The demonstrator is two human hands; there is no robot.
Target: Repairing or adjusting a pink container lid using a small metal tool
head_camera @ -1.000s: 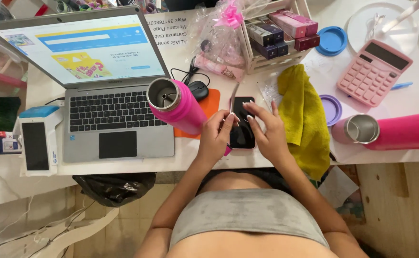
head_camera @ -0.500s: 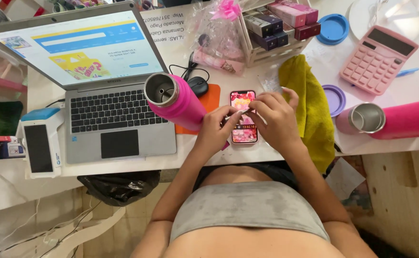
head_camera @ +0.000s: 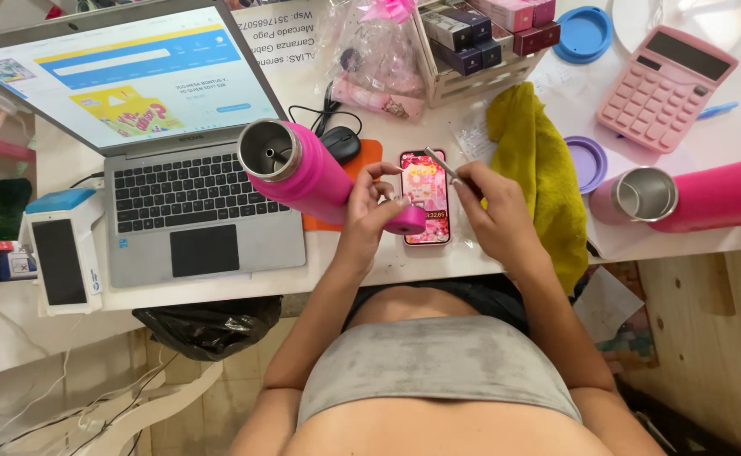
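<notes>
From my feed, the left hand curls its grip loosely against the base of the pink metal bottle lying on its side on the white bench. The right hand pinches a thin silvery tool closed between its fingertips, above the lit pink-cased smartphone lying flat between both hands. Beyond lie a yellow cloth and the open grey laptop.

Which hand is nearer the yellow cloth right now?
Right. The right hand sits directly beside the yellow cloth, touching or nearly touching its edge. The left hand is farther off, across the phone.
</notes>
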